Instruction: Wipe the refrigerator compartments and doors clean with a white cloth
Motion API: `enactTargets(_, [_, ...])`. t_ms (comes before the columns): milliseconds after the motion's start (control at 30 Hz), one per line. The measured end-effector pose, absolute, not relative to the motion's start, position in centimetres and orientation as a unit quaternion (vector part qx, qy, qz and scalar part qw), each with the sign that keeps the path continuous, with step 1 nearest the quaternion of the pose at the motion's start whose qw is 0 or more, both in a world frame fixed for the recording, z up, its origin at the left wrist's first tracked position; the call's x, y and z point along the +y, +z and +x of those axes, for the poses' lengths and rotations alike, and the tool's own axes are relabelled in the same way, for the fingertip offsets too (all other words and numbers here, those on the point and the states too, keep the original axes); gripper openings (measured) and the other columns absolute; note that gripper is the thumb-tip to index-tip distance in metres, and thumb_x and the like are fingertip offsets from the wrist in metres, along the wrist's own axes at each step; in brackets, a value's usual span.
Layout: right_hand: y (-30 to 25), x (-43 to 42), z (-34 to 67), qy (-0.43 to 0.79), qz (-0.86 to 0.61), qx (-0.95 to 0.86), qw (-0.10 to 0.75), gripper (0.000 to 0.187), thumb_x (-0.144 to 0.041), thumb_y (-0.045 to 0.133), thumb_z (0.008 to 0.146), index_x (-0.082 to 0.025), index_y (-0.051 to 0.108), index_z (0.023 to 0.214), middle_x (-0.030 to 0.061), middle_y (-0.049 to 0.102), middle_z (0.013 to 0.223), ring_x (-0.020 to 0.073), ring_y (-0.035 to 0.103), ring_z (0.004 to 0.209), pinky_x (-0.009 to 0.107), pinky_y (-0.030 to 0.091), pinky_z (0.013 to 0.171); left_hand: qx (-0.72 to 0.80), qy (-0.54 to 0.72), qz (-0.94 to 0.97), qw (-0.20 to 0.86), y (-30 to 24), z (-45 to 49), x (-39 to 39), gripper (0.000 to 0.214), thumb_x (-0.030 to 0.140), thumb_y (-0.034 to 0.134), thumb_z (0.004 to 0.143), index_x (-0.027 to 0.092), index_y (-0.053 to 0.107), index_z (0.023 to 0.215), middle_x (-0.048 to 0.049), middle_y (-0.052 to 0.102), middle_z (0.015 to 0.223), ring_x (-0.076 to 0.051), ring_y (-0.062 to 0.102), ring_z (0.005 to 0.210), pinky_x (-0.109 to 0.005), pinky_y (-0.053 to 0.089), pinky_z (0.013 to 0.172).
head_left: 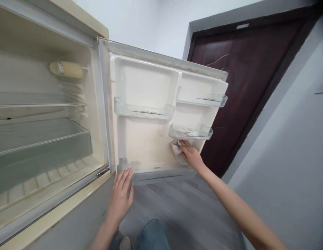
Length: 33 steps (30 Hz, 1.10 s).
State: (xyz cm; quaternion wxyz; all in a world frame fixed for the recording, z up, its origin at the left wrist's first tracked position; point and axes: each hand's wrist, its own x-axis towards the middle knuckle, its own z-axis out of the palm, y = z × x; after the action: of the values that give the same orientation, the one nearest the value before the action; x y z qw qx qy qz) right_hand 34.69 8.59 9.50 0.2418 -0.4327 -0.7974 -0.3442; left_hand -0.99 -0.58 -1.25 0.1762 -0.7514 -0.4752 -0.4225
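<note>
- Your right hand (191, 155) is closed narrowly around a white cloth (176, 152), fingers bent over it and pressing it against the inner door liner (143, 146) of the open refrigerator.
- The cloth sits on the liner's right side, just under the small clear door shelf (190, 132); its lower corner bunches below your hand.
- Your left hand (119, 198) is open wide and holds nothing, its spread fingertips (127, 175) resting at the lip of the bottom door bin (161, 176).
- Two clear door shelves (143, 111) (203, 100) sit higher on the liner, side by side, and no items stand in them.
- A greyish smear marks the liner's lower left, just above the bin.
- To your left, the refrigerator cabinet (96, 86) shows a glass shelf (39, 104), a clear crisper drawer (39, 152) and a cream capsule-shaped fitting (66, 69) on its inner wall.
- Beyond the door stands a dark brown panelled room door (245, 76), set in a pale grey wall (278, 166).
- Below your hands lie the grey floor (192, 208), your blue jeans (152, 236) and a shoe toe (125, 243).
</note>
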Motion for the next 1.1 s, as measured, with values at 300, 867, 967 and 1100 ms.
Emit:
enactTargets(300, [10.6, 9.8, 26.4, -0.185, -0.410, -0.811, 0.373, 0.029, -0.018, 0.043, 0.090, -0.017, 0.060, 0.114, 0.0126, 0.057, 0.133, 0.0245, 0.050, 0.127, 0.044, 0.044, 0.103, -0.549, -0.575, -0.607, 0.009, -1.4, -1.3, -1.7, 0.046, 0.029, 0.050, 0.088, 0.022, 0.043, 0.133, -0.0154, 0.043, 0.146, -0.026, 0.035, 0.139, -0.051, 0.029, 0.117])
enactTargets(867, [11.8, 10.2, 15.4, -0.021, -0.318, -0.834, 0.450, 0.025, -0.014, 0.050, 0.086, -0.018, 0.058, 0.110, 0.0108, 0.052, 0.139, 0.0191, 0.047, 0.130, 0.034, 0.039, 0.106, -0.586, -0.621, -0.355, -0.381, 1.5, 0.4, 1.0, 0.087, 0.067, 0.050, 0.076, 0.014, 0.027, 0.142, -0.0185, 0.029, 0.155, -0.032, 0.030, 0.142, -0.049, 0.025, 0.119])
enactTargets(967, [11.4, 9.6, 13.4, 0.026, -0.299, -0.880, 0.369, 0.023, -0.013, 0.052, 0.086, -0.018, 0.059, 0.107, 0.0089, 0.058, 0.133, 0.0187, 0.053, 0.124, 0.032, 0.039, 0.104, -0.588, -0.611, -0.370, -0.379, 1.3, 0.1, 1.5, 0.082, 0.064, 0.051, 0.076, 0.012, 0.034, 0.138, -0.0203, 0.035, 0.151, -0.032, 0.034, 0.139, -0.049, 0.025, 0.118])
enactTargets(1100, [10.4, 8.8, 11.9, 0.096, -0.362, -0.902, 0.212, 0.025, -0.019, 0.053, 0.086, -0.018, 0.061, 0.110, 0.0085, 0.069, 0.113, 0.0218, 0.064, 0.103, 0.031, 0.047, 0.087, -0.569, -0.615, -0.410, -0.360, 1.2, -0.4, 1.8, 0.074, 0.063, 0.051, 0.075, 0.014, 0.043, 0.130, -0.0197, 0.046, 0.141, -0.032, 0.039, 0.134, -0.050, 0.028, 0.115])
